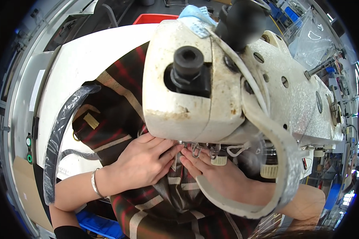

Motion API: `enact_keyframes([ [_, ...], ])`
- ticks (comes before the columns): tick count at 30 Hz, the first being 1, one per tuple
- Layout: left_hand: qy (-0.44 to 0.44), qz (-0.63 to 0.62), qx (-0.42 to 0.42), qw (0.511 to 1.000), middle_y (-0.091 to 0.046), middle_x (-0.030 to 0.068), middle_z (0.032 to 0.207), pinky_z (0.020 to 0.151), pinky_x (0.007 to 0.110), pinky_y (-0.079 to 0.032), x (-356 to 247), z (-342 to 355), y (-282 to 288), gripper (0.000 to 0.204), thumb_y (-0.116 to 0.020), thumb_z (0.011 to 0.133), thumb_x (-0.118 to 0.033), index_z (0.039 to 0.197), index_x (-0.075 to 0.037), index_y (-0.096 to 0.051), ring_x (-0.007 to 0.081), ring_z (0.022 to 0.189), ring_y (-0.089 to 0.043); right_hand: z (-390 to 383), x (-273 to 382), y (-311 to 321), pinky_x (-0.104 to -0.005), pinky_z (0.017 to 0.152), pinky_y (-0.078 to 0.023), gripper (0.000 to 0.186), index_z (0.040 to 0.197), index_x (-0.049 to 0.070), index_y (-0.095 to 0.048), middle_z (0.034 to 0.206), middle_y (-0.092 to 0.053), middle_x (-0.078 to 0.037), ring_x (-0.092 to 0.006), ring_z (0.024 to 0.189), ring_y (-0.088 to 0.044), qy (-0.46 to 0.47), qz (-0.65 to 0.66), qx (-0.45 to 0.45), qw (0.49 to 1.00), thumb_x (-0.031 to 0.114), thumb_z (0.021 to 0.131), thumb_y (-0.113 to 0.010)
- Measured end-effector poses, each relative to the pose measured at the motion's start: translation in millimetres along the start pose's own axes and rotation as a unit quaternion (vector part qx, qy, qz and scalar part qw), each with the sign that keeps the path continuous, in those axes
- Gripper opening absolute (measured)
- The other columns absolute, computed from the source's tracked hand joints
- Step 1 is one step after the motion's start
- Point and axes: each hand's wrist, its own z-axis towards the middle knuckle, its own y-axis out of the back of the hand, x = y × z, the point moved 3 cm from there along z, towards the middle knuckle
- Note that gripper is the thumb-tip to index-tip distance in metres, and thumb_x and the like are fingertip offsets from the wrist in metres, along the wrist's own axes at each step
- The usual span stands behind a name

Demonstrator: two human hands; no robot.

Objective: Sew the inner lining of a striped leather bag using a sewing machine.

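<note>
A brown, red and cream plaid bag (119, 91) lies across the bed of a white industrial sewing machine (179, 113), its lower part hanging toward me. One dark strap (62, 139) wrapped in clear plastic curves up at its left. My left hand (147, 159), with a silver bangle at the wrist, is closed on the plaid material just left of the presser foot (180, 142). My right hand (211, 167) lies stretched out on the material to the right, fingertips close to the left hand's. The machine head hides the needle, and a curved white guard (285, 175) partly covers the right forearm.
White tabletop (91, 51) extends left and behind the bag. A red bin (153, 18) stands beyond the table, and a blue container (97, 224) sits below at the lower left. A light blue cloth (196, 18) rests on the machine's top, beside a black round part (243, 24).
</note>
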Motion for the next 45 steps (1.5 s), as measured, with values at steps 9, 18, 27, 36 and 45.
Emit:
enact_keyframes([
  [9,-0.015,-0.008,-0.015,1.0,-0.063,0.0121,0.104,0.094,0.037,-0.047,12,6,3,0.037,-0.07,0.07,-0.013,0.103,0.004,-0.069,0.0268,0.104,-0.058,4,-11,7,-0.0443,0.115,-0.029,0.055,0.145,-0.005,-0.031,0.149,-0.035,-0.02,-0.0316,0.139,-0.035,0.003,0.009,0.033,0.999,0.01,0.093,-0.04],
  [18,-0.049,-0.003,-0.044,0.998,-0.061,0.0126,0.107,0.096,0.037,-0.046,25,10,-1,0.033,-0.069,0.07,-0.013,0.099,0.002,-0.069,0.029,0.106,-0.056,14,-12,12,-0.0446,0.114,-0.031,0.054,0.147,0.001,-0.029,0.144,-0.039,-0.02,-0.033,0.136,-0.037,-0.041,-0.091,0.017,0.995,0.012,0.096,-0.041],
  [27,-0.069,-0.001,-0.061,0.996,-0.058,0.0132,0.113,0.099,0.037,-0.043,29,7,-1,0.033,-0.069,0.073,-0.014,0.101,0.003,-0.07,0.0279,0.113,-0.053,12,-21,7,-0.0456,0.112,-0.033,0.056,0.144,-0.002,-0.036,0.146,-0.04,-0.021,-0.0348,0.137,-0.038,0.086,-0.13,-0.093,0.983,0.008,0.09,-0.045],
  [36,-0.08,0.016,-0.075,0.994,-0.062,0.0105,0.096,0.092,0.035,-0.044,26,7,-1,0.028,-0.067,0.076,-0.014,0.098,0.003,-0.07,0.0229,0.091,-0.059,15,-1,17,-0.0444,0.115,-0.03,0.064,0.138,-0.01,-0.04,0.141,-0.044,-0.027,-0.0348,0.135,-0.042,0.05,-0.205,-0.047,0.976,0.0,0.076,-0.053],
  [45,0.212,-0.404,-0.28,0.844,-0.059,0.0161,0.113,0.097,0.036,-0.043,-32,-116,44,0.022,-0.054,0.094,-0.009,0.111,0.003,-0.062,0.0271,0.105,-0.058,31,30,30,-0.0401,0.114,-0.033,0.065,0.131,-0.018,-0.041,0.141,-0.037,-0.037,-0.0402,0.135,-0.039,-0.048,-0.142,0.034,0.988,0.006,0.072,-0.051],
])
